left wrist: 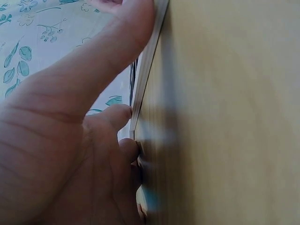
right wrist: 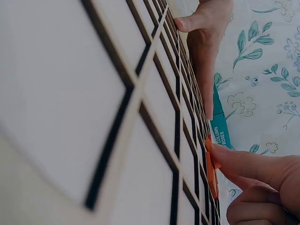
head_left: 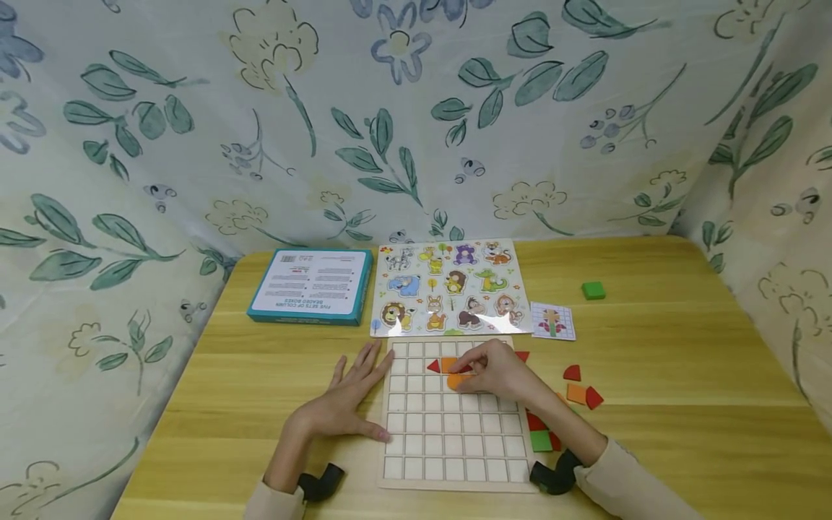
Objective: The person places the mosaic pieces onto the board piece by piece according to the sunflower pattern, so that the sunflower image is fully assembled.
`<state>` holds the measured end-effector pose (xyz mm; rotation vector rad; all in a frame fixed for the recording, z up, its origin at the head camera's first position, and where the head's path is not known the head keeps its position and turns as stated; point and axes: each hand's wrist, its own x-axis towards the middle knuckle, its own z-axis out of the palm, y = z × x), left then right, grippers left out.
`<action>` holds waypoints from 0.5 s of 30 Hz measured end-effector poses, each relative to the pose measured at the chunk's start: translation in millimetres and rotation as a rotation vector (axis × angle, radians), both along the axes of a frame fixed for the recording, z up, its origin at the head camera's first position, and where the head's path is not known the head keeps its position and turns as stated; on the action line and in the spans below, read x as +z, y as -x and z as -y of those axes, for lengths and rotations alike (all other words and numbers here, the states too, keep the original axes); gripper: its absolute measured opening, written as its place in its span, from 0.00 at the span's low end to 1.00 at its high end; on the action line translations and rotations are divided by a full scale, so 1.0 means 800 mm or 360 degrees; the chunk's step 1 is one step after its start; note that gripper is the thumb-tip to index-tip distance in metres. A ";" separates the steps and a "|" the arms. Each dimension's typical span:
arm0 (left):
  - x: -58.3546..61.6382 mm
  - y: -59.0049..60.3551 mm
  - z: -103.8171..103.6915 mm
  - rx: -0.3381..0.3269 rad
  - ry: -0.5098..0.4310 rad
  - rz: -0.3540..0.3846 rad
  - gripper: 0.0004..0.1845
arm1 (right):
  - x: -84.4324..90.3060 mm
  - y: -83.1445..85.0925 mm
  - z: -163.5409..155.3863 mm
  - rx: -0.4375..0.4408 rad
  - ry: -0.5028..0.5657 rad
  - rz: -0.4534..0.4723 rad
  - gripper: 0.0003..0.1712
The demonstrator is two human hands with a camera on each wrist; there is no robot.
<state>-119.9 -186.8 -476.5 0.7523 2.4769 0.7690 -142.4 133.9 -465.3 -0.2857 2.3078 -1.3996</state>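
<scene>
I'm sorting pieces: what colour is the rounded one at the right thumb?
Orange: the rounded piece, clearest in the head view.

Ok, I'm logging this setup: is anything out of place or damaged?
No damage shows. The green block sits at the right rear, apart from the pieces beside the board. The box looks odd: its print is upside down in the head view.

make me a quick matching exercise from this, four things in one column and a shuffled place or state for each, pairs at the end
1. left hand
2. right hand
3. teal-edged box
4. green block

A. pinches an orange piece
B. lies to the right of the picture card
C. touches the left edge of the grid board
D. bears upside-down print in the head view

Pairs: 1-C, 2-A, 3-D, 4-B
</scene>
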 end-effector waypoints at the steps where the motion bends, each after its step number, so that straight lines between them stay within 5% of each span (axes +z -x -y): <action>1: 0.000 0.000 0.000 0.0000 0.0001 0.0001 0.70 | 0.000 0.000 0.000 -0.0006 -0.0002 0.0004 0.11; 15: -0.001 0.000 0.000 0.0004 -0.0010 0.0015 0.70 | -0.003 0.002 0.004 0.0022 -0.0034 -0.0022 0.11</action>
